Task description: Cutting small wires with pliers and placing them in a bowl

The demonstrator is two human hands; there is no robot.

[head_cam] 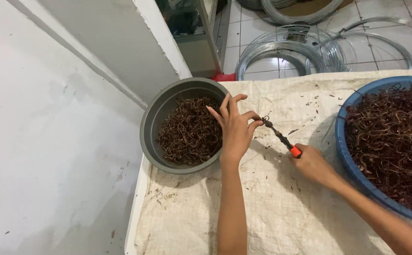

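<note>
My left hand (235, 130) pinches a small bent brown wire piece (264, 119) between thumb and forefinger, just right of the grey bowl (151, 123). My right hand (312, 163) grips pliers (281, 138) with an orange-and-black handle, whose jaws meet the wire piece at my left fingertips. The grey bowl is filled with a tangle of rusty brown wire hooks (189, 132). At the right, a blue basin (345, 141) holds a much larger heap of the same brown wire pieces (395, 141).
Both containers rest on a table covered by a beige woven sack cloth (272, 208) with small wire scraps on it. A white wall (40, 141) lies left. Coils of silver wire (286, 52) lie on the tiled floor beyond the table, next to a cabinet (194, 33).
</note>
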